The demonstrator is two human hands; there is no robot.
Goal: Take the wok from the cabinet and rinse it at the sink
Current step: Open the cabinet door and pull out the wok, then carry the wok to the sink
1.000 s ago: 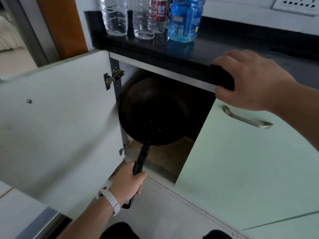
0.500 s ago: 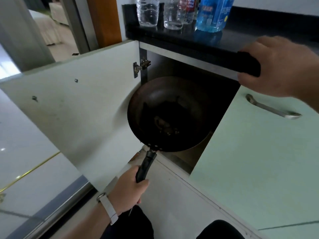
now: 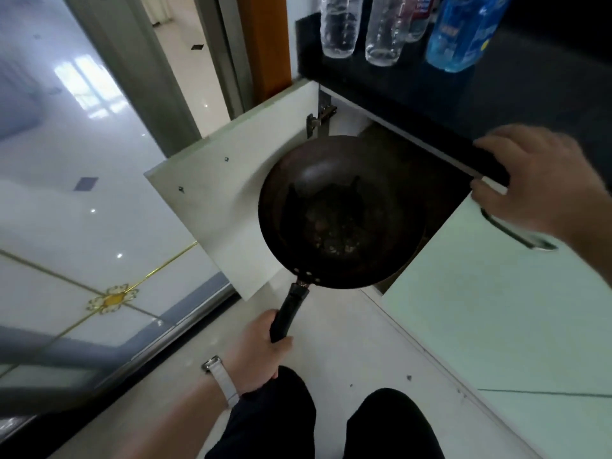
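A dark round wok (image 3: 337, 213) with a long black handle hangs in the air in front of the open cabinet (image 3: 427, 187), its bowl facing me. My left hand (image 3: 256, 354), with a white watch strap on the wrist, grips the end of the handle. My right hand (image 3: 536, 180) holds the front edge of the black countertop (image 3: 440, 114) above the cabinet opening. The sink is out of view.
The left cabinet door (image 3: 215, 207) stands wide open beside the wok. The pale green right door (image 3: 490, 309) with a metal handle is shut. Clear bottles (image 3: 341, 24) and a blue bottle (image 3: 460, 34) stand on the counter. My dark-trousered knees (image 3: 331, 425) are below.
The wok has come out of the cabinet toward me and now sits clear of the opening. My view has risen and swung left, showing more floor. My right hand stays on the counter edge.
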